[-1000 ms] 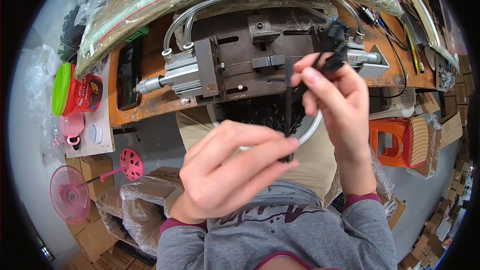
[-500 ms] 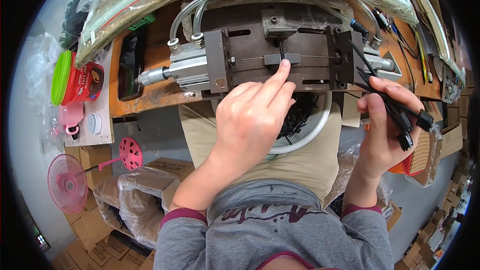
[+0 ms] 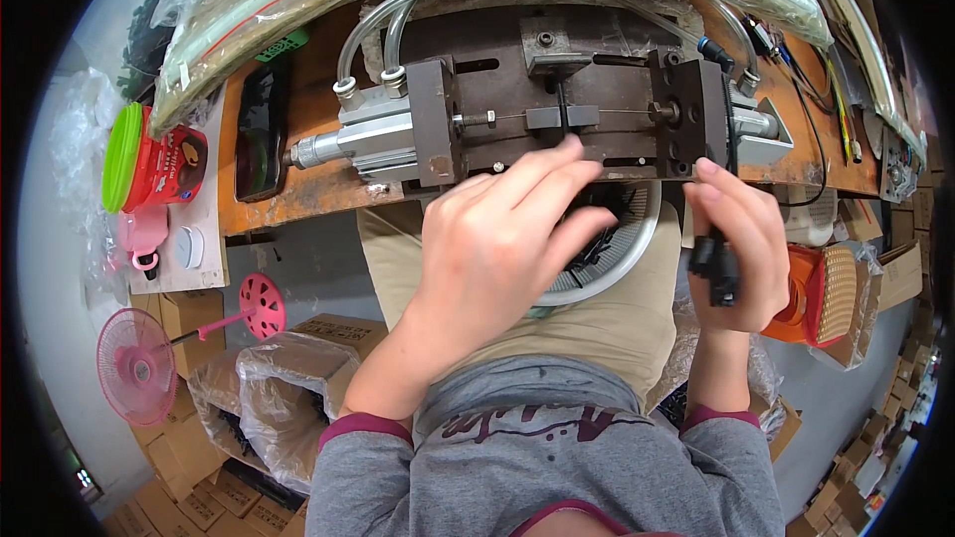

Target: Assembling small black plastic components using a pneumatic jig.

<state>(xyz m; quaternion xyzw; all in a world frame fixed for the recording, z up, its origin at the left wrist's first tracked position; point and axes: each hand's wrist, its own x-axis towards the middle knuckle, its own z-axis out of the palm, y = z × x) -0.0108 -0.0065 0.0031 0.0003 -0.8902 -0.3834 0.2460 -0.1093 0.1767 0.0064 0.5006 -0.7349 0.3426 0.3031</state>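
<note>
My left hand (image 3: 502,234) is over the front edge of a dark metal fixture (image 3: 497,154), fingers stretched out and thumb apart, holding nothing. Its index fingertip is beside the lower end of a thin black strip (image 3: 562,99), which lies across a small grey block (image 3: 582,117) in the middle of the fixture. Closed around several thin black pieces with chunky ends (image 3: 718,273), my right hand (image 3: 746,239) is by the fixture's right end. Beneath my left hand, partly hidden, a white basket (image 3: 637,249) with black pieces inside rests between my legs.
Silver air cylinders (image 3: 383,144) with clear hoses flank the fixture on a wooden bench (image 3: 318,204). To the left are a dark phone-like slab (image 3: 261,129), a red tub with green lid (image 3: 149,154) and a pink fan (image 3: 136,368). An orange container (image 3: 796,303) is at right.
My left index finger has drawn back from the block toward me, and the thumb has spread. My right hand has moved left and turned, its black pieces now more upright. The cylinder rods have extended inward.
</note>
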